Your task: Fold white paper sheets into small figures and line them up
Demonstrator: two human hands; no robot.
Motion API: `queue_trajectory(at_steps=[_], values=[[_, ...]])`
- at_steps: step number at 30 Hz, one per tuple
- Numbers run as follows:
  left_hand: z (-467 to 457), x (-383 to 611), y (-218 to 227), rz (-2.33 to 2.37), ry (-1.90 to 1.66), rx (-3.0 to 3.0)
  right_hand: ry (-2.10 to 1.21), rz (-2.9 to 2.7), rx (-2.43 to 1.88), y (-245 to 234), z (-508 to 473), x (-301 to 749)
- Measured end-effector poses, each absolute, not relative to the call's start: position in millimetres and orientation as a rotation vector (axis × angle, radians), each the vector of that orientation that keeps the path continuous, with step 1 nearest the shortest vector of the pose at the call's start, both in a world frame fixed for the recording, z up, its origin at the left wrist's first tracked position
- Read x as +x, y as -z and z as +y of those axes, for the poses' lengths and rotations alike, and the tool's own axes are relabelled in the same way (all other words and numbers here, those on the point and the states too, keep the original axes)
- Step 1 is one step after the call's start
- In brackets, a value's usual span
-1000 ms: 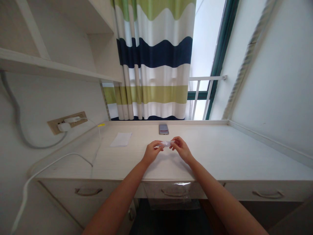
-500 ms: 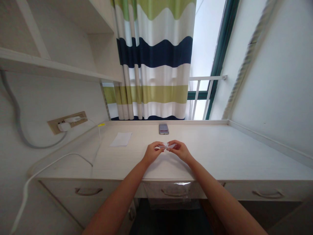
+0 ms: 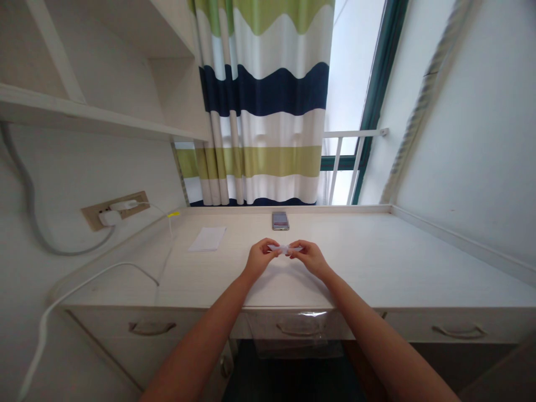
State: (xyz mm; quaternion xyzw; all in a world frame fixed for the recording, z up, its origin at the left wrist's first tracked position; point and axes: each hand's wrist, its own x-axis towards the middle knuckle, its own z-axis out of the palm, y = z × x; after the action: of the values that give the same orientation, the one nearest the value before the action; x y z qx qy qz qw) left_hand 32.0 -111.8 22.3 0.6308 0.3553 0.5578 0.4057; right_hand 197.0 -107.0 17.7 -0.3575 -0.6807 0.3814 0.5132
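A small piece of folded white paper point(image 3: 284, 249) is held between my two hands above the desk. My left hand point(image 3: 261, 255) pinches its left side, the thumb below and the fingers above. On the opposite side my right hand point(image 3: 307, 255) grips it in the same way. The fingers cover parts of the paper, so its full shape is hidden. Just beyond my hands a phone point(image 3: 280, 220) lies flat with its screen lit. A white sheet of paper point(image 3: 208, 238) rests on the desk to the left.
The white desk point(image 3: 377, 262) has drawers below and a clear plastic sheet point(image 3: 288, 335) hanging over its front edge. A white cable point(image 3: 121, 264) crosses the left end near a wall socket point(image 3: 115, 210). A shelf point(image 3: 104, 125) overhangs at left; a striped curtain point(image 3: 268, 131) hangs behind.
The paper between my hands is turned a little and more of its pale surface shows. My left fingers have shifted slightly upward and left; the phone and sheet stay put.
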Motion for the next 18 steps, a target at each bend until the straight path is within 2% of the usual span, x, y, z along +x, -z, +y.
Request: queue_trajectory(at_steps=[9,18], values=[[-110.6,32.4,-19.9,0.861,-1.350,1.557,-0.943,-1.548,-0.747,-18.8,-109.2,194.5],[-114.2,32.3,-21.3,1.050,-1.261,1.691,-0.954,-1.631,-0.896,-18.9,-110.3,193.7]])
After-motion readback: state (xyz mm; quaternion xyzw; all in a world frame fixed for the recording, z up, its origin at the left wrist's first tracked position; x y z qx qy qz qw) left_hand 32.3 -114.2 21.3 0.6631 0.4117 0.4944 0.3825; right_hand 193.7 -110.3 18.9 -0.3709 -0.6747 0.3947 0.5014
